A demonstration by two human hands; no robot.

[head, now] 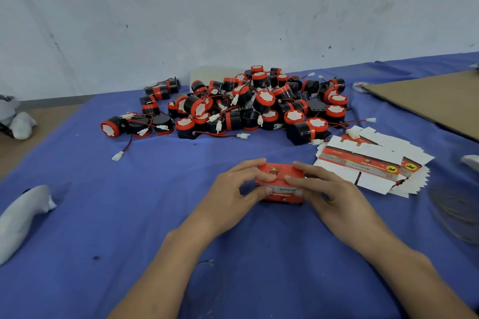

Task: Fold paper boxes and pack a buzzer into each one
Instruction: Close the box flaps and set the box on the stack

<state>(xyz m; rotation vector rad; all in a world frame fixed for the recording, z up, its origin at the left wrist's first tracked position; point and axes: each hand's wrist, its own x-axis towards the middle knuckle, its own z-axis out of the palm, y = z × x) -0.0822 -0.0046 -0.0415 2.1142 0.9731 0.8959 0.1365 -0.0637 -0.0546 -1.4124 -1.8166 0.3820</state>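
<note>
Near centre on the blue cloth [129, 215]: a folded red paper box [281, 184] sits between both hands, the left hand [234, 189] gripping its left end and the right hand [329, 189] its right end, fingers curled over the top and thumbs pressed on the near face. The box looks closed, though its ends are covered and nothing shows what it holds. Far behind it lies a loose pile of black-and-red buzzers [246, 103] with trailing wires; a fanned stack of flat box blanks [370, 163] lies just right of the hands, and a cardboard sheet [435, 101] lies far right.
</note>
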